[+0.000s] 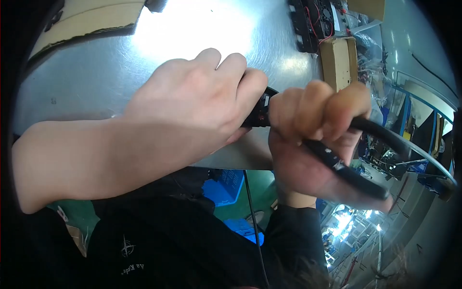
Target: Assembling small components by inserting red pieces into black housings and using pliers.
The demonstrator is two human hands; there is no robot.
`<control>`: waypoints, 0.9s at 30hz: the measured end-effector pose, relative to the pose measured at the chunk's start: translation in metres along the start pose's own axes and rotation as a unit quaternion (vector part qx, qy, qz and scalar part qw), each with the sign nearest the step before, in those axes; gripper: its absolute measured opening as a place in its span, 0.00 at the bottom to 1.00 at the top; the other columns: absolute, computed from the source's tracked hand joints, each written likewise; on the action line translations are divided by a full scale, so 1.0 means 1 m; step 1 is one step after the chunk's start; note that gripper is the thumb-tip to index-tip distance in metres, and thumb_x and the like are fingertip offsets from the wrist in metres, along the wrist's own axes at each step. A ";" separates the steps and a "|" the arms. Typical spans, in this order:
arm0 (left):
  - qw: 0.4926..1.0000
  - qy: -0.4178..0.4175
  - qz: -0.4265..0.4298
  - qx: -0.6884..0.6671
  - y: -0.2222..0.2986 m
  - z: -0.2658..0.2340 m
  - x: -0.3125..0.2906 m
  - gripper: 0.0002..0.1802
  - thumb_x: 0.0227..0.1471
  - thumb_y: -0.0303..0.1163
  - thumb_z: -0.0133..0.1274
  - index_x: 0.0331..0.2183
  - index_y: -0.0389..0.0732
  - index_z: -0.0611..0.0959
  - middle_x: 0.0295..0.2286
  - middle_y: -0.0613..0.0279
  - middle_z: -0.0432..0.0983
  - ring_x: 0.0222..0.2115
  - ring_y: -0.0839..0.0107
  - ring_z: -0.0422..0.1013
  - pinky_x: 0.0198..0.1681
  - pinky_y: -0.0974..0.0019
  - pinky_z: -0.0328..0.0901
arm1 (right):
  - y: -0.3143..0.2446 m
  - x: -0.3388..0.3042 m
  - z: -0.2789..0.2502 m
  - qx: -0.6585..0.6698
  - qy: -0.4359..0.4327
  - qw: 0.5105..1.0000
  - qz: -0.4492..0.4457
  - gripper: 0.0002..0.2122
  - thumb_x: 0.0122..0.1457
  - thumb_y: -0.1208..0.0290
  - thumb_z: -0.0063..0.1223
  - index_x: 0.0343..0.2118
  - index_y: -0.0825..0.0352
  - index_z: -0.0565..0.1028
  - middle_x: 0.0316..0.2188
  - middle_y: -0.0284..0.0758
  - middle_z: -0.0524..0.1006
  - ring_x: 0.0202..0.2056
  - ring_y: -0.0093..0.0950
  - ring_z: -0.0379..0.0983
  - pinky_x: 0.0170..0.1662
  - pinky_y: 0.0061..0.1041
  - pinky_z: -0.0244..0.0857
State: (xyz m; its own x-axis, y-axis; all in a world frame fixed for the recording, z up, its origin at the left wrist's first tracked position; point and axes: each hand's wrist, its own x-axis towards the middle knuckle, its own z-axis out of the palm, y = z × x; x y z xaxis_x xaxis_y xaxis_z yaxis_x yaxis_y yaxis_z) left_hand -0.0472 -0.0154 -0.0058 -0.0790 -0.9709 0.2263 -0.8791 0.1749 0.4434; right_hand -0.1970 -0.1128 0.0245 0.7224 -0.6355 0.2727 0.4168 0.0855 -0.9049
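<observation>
My left hand [197, 91] is closed, knuckles up, above the metal table. Its fingers wrap round a black part [262, 111] with small light marks, which shows only in the gap between my two hands. Close beside it, my right hand [313, 120] is closed round a black two-handled tool that looks like pliers [358, 180]. Its two dark handles stick out toward the lower right, spread apart and a little blurred. Fingers hide the tool's front end, so I cannot tell whether it joins the black part or just touches it.
Cardboard [91, 21] lies at the table's far left. Black parts with red wires [313, 24] and a small open cardboard box [339, 60] sit at the far right. Below the table edge are a blue crate [224, 188] and a hanging black cable [251, 207].
</observation>
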 end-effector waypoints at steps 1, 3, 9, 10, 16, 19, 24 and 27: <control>1.000 0.013 0.001 -0.008 0.000 0.003 0.000 0.32 0.43 0.42 0.72 0.44 0.39 0.73 0.34 0.59 0.70 0.34 0.66 0.73 0.33 0.66 0.69 | -0.002 0.000 -0.004 -0.058 -0.040 0.998 -0.003 0.40 0.41 0.19 0.58 0.32 0.56 0.62 0.19 0.25 0.60 0.18 0.19 0.52 0.23 0.23 0.46; 1.000 0.013 0.026 -0.008 -0.008 0.004 0.002 0.32 0.43 0.42 0.72 0.44 0.40 0.74 0.34 0.59 0.70 0.34 0.66 0.73 0.33 0.66 0.69 | -0.004 0.007 -0.013 -0.023 -0.058 0.998 0.004 0.37 0.45 0.20 0.56 0.30 0.55 0.61 0.16 0.23 0.58 0.15 0.17 0.51 0.20 0.21 0.46; 0.995 -0.008 0.094 -0.012 -0.019 0.005 0.013 0.30 0.40 0.43 0.72 0.41 0.42 0.75 0.32 0.61 0.69 0.34 0.66 0.72 0.32 0.65 0.67 | 0.001 0.016 -0.043 0.092 -0.107 0.990 0.017 0.30 0.56 0.25 0.48 0.27 0.52 0.61 0.11 0.20 0.57 0.09 0.14 0.49 0.12 0.16 0.49; 0.994 -0.013 0.102 -0.022 -0.019 0.004 0.015 0.30 0.39 0.44 0.72 0.40 0.43 0.75 0.32 0.62 0.69 0.33 0.65 0.72 0.32 0.64 0.67 | 0.001 0.018 -0.044 0.098 -0.124 0.987 0.023 0.30 0.57 0.25 0.47 0.27 0.52 0.61 0.11 0.20 0.58 0.08 0.14 0.50 0.11 0.15 0.50; 0.993 0.002 0.110 -0.053 -0.023 0.009 0.018 0.26 0.40 0.43 0.69 0.39 0.44 0.77 0.30 0.63 0.69 0.33 0.64 0.72 0.32 0.62 0.67 | 0.001 0.034 -0.045 0.153 -0.240 0.954 0.092 0.28 0.63 0.32 0.47 0.25 0.57 0.63 0.09 0.24 0.61 0.07 0.17 0.51 0.09 0.17 0.47; 0.992 -0.009 0.114 -0.057 -0.026 0.009 0.021 0.25 0.40 0.43 0.68 0.39 0.44 0.78 0.30 0.64 0.70 0.32 0.65 0.72 0.32 0.62 0.67 | -0.001 0.038 -0.046 0.151 -0.264 0.946 0.115 0.29 0.66 0.36 0.45 0.22 0.59 0.62 0.08 0.25 0.58 0.06 0.18 0.50 0.09 0.18 0.43; 0.987 -0.017 0.144 -0.063 -0.031 0.009 0.029 0.23 0.39 0.42 0.68 0.37 0.44 0.79 0.29 0.66 0.71 0.31 0.65 0.72 0.31 0.62 0.67 | 0.024 0.069 -0.049 0.305 -0.467 0.830 0.017 0.31 0.66 0.45 0.57 0.20 0.74 0.73 0.16 0.35 0.70 0.12 0.26 0.62 0.13 0.24 0.51; 0.986 -0.004 0.157 -0.057 -0.034 0.009 0.029 0.22 0.39 0.41 0.68 0.35 0.44 0.79 0.29 0.67 0.71 0.30 0.66 0.72 0.30 0.63 0.67 | 0.027 0.060 -0.043 0.321 -0.460 0.827 0.041 0.31 0.69 0.45 0.49 0.18 0.71 0.68 0.13 0.34 0.66 0.10 0.24 0.58 0.12 0.23 0.48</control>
State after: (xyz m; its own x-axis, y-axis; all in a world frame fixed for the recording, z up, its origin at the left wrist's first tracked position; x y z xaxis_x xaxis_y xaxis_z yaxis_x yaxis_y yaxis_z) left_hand -0.0233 -0.0511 -0.0222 -0.3431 -0.8674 0.3603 -0.7523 0.4835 0.4476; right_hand -0.1658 -0.1817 0.0020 0.7540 0.2191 0.6193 0.3402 0.6762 -0.6534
